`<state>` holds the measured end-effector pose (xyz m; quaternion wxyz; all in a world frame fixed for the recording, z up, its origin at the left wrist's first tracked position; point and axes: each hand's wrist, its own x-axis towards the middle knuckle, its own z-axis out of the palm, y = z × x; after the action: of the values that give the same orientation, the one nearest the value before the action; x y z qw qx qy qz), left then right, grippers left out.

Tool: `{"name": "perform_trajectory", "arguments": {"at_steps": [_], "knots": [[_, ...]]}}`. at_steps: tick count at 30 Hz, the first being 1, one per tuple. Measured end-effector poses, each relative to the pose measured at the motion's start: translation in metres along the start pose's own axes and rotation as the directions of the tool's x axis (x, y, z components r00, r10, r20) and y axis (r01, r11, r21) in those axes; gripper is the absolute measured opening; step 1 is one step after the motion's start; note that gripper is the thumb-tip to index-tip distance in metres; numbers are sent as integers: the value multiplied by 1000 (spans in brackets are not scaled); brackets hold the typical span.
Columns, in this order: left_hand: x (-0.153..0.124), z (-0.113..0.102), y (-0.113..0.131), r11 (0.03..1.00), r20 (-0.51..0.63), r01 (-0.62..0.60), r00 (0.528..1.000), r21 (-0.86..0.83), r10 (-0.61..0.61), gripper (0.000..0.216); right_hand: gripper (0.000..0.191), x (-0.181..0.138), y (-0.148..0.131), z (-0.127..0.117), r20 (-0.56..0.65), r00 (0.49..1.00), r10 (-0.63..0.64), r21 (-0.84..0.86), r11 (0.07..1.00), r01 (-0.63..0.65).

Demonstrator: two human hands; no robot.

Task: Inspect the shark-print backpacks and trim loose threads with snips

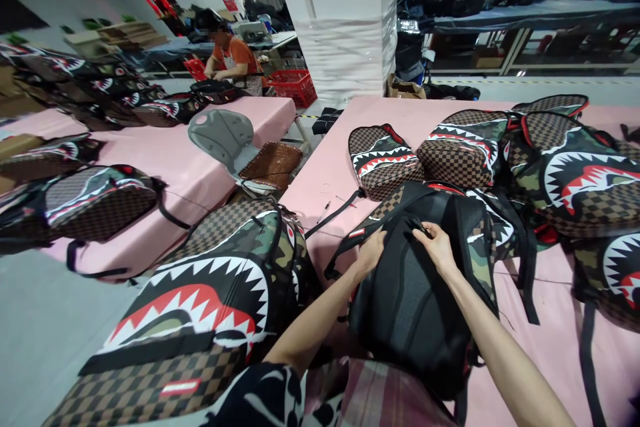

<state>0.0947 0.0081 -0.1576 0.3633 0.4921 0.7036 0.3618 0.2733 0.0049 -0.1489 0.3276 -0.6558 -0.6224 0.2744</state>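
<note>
A backpack [415, 307] lies in front of me with its black padded back panel facing up. My left hand [373, 252] is closed on a black shoulder strap [395, 230] at the pack's left side; its fingertips are partly hidden by the fabric. My right hand [437, 248] is pinched over the upper part of the panel. Between its fingers is a small dark piece [424, 229], too small to name. Against the left side of my work lies another backpack [200, 293] with a shark-mouth print and brown checks.
Several shark-print backpacks [590, 173] crowd the right of the pink table [335, 167]. A pen-like object [324, 212] lies beyond my left hand. Left stand a grey chair [223, 137] and a second pink table [200, 180] with more bags. A co-worker [235, 57] handles a bag behind it.
</note>
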Motion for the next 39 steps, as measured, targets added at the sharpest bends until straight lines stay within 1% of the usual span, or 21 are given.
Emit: {"name": "perform_trajectory", "arguments": {"at_steps": [1, 2, 3, 4, 5, 8, 10, 12, 15, 17, 18, 19, 21, 24, 28, 31, 33, 35, 36, 37, 39], "knots": [[-1, 11, 7, 984, 75, -172, 983, 37, 168, 27, 38, 1, 3, 0, -5, 1000, -1, 23, 1000, 1], [0, 22, 16, 925, 164, -373, 919, 74, 358, 24, 39, 2, 5, -2, -8, 1000, -1, 33, 999, 1], [2, 35, 25, 821, 252, -558, 817, 120, 518, 26, 39, 4, 8, -6, -12, 1000, -2, 44, 999, 2], [5, 46, 35, 703, 327, -688, 716, 182, 616, 30, 38, 6, 11, -14, -15, 1000, -4, 45, 999, 5], [10, 56, 46, 604, 386, -755, 652, 254, 653, 32, 37, 9, 15, -25, -20, 1000, -6, 40, 999, 6], [30, 76, 75, 478, 555, -795, 604, 373, 572, 27, 30, 19, 30, -67, -25, 998, -50, -45, 998, 49], [39, 79, 85, 433, 671, -840, 530, 328, 519, 22, 28, 24, 39, -90, 75, 992, -99, -237, 965, 114], [41, 75, 86, 410, 722, -870, 468, 274, 510, 16, 27, 25, 45, -103, 221, 971, -95, -426, 886, 184], [31, 62, 72, 426, 682, -878, 449, 218, 577, 9, 24, 19, 41, -103, 323, 945, -55, -535, 813, 230], [24, 55, 63, 478, 644, -867, 447, 141, 620, 12, 19, 12, 34, -99, 359, 931, -67, -540, 798, 266], [23, 53, 62, 518, 633, -849, 461, 109, 622, 16, 17, 8, 31, -97, 388, 918, -82, -549, 780, 301], [25, 52, 63, 563, 634, -820, 489, 101, 599, 19, 16, 4, 27, -96, 417, 903, -99, -561, 754, 342], [32, 58, 71, 642, 666, -748, 566, 167, 486, 29, 16, -4, 21, -95, 456, 880, -132, -605, 679, 415], [47, 79, 90, 685, 689, -646, 665, 337, 288, 35, 24, -18, 13, -93, 473, 859, -195, -646, 586, 489], [49, 106, 104, 710, 641, -581, 730, 398, 237, 27, 32, -39, 5, -89, 498, 812, -305, -584, 574, 574], [38, 102, 99, 732, 627, -561, 742, 386, 238, 22, 29, -52, 7, -87, 454, 821, -347, -565, 600, 566], [28, 86, 89, 754, 630, -559, 733, 344, 256, 28, 27, -58, 12, -86, 395, 850, -348, -593, 610, 526], [14, 63, 72, 738, 622, -622, 693, 262, 364, 33, 26, -62, 18, -84, 359, 867, -345, -618, 608, 498], [6, 52, 62, 695, 608, -689, 646, 206, 461, 33, 26, -64, 22, -82, 354, 869, -345, -626, 603, 494], [-2, 42, 50, 626, 586, -764, 582, 156, 563, 31, 25, -65, 25, -79, 356, 868, -347, -631, 595, 497], [-17, 27, 29, 513, 551, -852, 477, 101, 684, 29, 24, -68, 32, -72, 368, 858, -360, -634, 578, 514]]}}
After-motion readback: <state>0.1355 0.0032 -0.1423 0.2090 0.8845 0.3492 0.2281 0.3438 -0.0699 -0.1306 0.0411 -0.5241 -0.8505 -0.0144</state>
